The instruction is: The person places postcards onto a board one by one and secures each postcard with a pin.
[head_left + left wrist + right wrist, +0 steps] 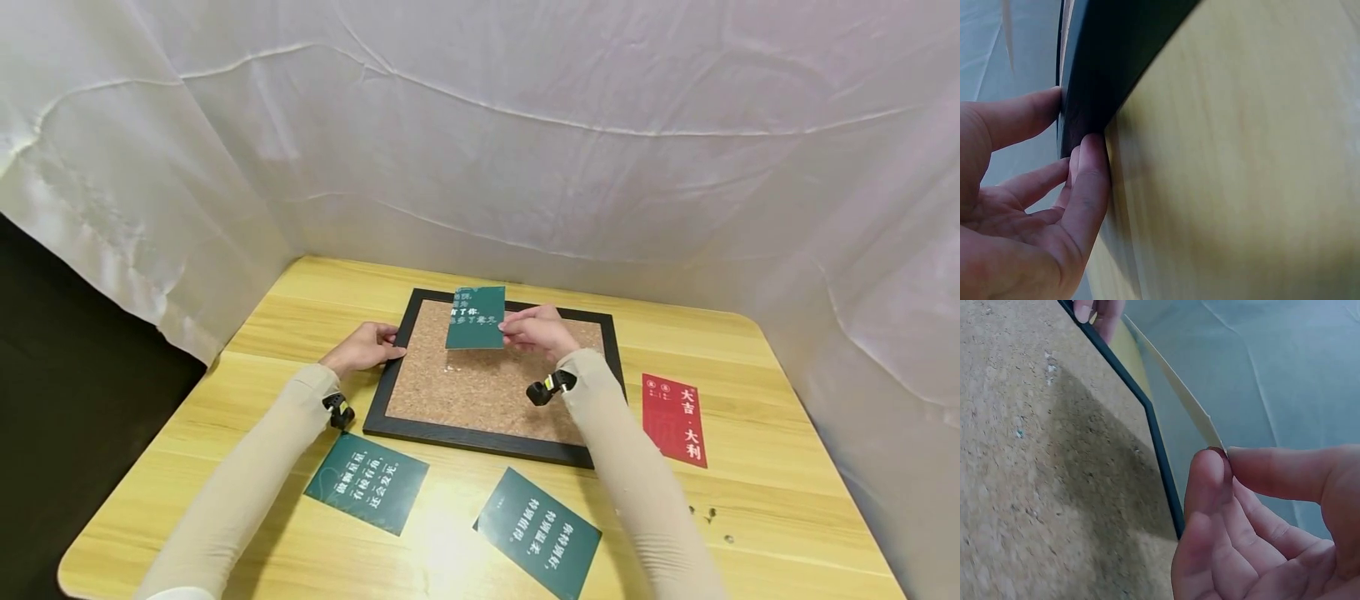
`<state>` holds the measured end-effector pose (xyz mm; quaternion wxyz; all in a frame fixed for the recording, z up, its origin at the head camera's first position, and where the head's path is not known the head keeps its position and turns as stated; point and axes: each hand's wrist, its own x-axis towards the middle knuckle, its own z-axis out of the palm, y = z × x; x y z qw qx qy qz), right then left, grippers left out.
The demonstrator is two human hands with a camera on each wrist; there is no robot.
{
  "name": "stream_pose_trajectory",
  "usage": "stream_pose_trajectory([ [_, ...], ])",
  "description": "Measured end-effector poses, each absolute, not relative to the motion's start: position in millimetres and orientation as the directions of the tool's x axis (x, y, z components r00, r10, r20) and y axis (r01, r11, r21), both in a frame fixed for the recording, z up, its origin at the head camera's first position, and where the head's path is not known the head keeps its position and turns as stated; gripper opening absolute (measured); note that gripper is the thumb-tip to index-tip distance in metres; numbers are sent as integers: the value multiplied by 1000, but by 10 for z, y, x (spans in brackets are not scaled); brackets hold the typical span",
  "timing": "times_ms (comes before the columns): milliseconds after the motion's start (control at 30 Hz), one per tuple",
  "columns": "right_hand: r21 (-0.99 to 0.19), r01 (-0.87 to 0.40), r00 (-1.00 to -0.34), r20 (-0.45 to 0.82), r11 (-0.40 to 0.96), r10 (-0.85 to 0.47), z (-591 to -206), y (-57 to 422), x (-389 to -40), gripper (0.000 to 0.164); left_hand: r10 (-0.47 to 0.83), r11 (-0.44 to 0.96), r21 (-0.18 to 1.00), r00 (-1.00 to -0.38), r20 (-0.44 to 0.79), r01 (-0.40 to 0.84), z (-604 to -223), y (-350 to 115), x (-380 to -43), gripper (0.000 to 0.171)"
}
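In the head view, two hands, four cards and one board are being shown, the cork board point(480, 400) being taken as the clock's centre. Just past nine o'clock, the left bar of its black frame point(480, 445) is being pinched between the thumb and fingers of the left hand point(365, 346), the gap between them being filled by the bar. One camera point(341, 412) is being worn on that wrist. At eight o'clock, a first green card point(367, 483) is being borne by the one wooden table point(787, 500), just beside the frame's corner. Between eleven and twelve, a second green card point(480, 312) is being held tilted above the cork, apart from it. Between five and six, a third green card point(536, 533) is being borne by the table. Between one and two, the second card's right edge is being pinched by the thumb and fingertips of the right hand point(543, 333), parted only by its thickness. Just after three, one red card point(671, 421) is being partly covered by the right sleeve point(630, 467). Towards four, a few dark bits point(709, 517) are being seen, too small to be counted surely
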<state>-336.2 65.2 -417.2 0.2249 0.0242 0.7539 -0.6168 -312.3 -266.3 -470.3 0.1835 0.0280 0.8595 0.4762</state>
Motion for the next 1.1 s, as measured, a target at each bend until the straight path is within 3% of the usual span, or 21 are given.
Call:
stream_pose_trajectory([
  [1100, -887, 278, -920, -356, 368, -165, -4509, 203, -3379, 19, 211, 542, 829, -933, -292, -137, -4723, -2673, -3134, 59],
])
